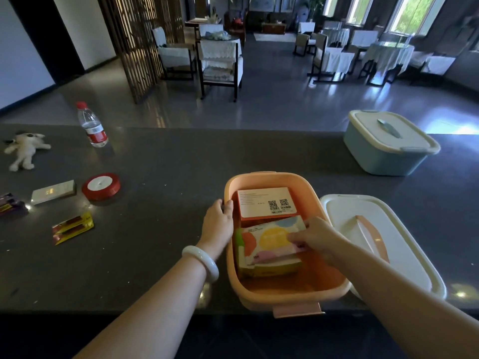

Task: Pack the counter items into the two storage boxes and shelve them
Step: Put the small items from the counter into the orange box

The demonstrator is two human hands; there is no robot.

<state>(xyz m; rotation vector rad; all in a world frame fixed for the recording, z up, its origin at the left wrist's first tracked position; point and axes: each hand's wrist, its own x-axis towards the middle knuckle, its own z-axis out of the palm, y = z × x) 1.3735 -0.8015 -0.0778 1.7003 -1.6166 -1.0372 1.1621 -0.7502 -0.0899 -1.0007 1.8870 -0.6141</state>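
An open orange storage box point(321, 288) stands at the counter's near edge. Inside it lie an orange-and-white card box point(267, 203) at the far end and a colourful tissue pack point(269, 242) nearer me. My right hand point(316, 238) pinches the tissue pack's right end inside the box. My left hand point(219, 221) grips the box's left rim. The box's white lid point(383, 244) with a pink handle lies to its right. A blue storage box point(388, 143) with its lid on sits at the far right.
On the dark counter point(160, 229) to the left lie a red ribbon spool point(101, 186), a small white box point(53, 195), a yellow-red packet point(72, 228), dark packets point(10, 207), a plush toy point(24, 149) and a water bottle point(92, 125). Chairs stand beyond.
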